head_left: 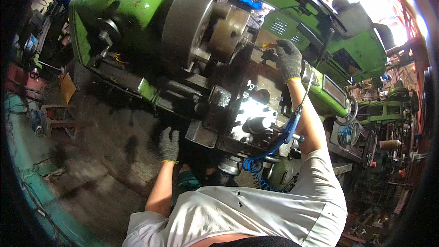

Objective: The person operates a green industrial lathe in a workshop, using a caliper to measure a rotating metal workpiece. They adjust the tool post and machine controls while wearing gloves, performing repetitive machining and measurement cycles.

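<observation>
My right hand, in a grey knit glove with a yellow cuff edge, reaches across the lathe carriage. Its fingers are curled beside a small yellow piece; what they grip is partly hidden. To the left of it, a thick metal cylinder sits in front of the large round chuck of a green lathe. Nearer to me is the brightly lit tool post. My left hand, gloved likewise, hangs low left of the carriage, fingers extended and apart, touching nothing visible.
A blue air gun with a coiled blue hose hangs at the carriage's near right. A handwheel projects at the lathe's right end. Crank handles stick out at left. A small stand is on the left floor.
</observation>
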A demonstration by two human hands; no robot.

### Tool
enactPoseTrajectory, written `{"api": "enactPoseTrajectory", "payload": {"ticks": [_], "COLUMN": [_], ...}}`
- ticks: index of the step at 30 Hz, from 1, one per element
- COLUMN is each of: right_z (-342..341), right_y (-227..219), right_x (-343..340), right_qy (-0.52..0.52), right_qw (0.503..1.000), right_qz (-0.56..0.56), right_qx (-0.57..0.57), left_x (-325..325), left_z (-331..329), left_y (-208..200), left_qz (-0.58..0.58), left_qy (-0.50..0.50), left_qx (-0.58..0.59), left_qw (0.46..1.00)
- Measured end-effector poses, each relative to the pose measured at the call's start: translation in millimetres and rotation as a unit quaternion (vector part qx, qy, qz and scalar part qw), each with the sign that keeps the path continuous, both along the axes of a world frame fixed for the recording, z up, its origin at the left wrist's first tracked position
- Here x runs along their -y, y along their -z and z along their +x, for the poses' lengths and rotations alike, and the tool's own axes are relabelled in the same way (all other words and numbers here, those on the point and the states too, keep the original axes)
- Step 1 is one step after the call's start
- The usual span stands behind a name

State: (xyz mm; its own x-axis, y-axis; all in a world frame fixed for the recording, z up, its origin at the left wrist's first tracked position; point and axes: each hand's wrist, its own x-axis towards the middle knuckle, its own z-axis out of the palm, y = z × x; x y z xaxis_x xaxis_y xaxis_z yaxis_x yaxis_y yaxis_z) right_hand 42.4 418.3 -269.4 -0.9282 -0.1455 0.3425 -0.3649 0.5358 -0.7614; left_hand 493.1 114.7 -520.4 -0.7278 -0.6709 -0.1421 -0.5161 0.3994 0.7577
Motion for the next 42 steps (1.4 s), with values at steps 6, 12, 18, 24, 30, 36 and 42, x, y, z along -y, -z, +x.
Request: {"api": "enactPoseTrajectory", "payload": {"ticks": [6, 12, 18, 24, 30, 36, 42], "right_z": [10, -23, -47, -140, -206, -156, -101], "right_y": [-35, -10, -14, 27, 67, 32, 25], "right_x": [19, 12, 12, 5, -3, 20, 7], "right_qy": [-0.002, -0.024, 0.036, -0.087, -0.148, -0.042, 0.009], "right_qw": [0.980, 0.994, 0.981, 0.968, 0.923, 0.945, 0.983], "right_qz": [0.185, 0.093, 0.186, 0.226, 0.351, 0.322, 0.180], "right_qx": [-0.079, -0.047, -0.035, -0.060, -0.055, 0.049, -0.044], "left_x": [-64, -109, -145, -142, -141, -142, -143], "left_z": [-54, -124, -154, -155, -153, -152, -151], "left_y": [-101, -258, -256, -251, -258, -259, -259], "left_qz": [0.022, -0.043, -0.158, -0.138, -0.138, -0.152, -0.154], "left_qy": [0.075, 0.251, 0.325, 0.343, 0.352, 0.322, 0.346], "left_qx": [-0.184, -0.340, -0.304, -0.296, -0.305, -0.291, -0.303], "left_qw": [0.980, 0.905, 0.882, 0.881, 0.874, 0.888, 0.874]}}
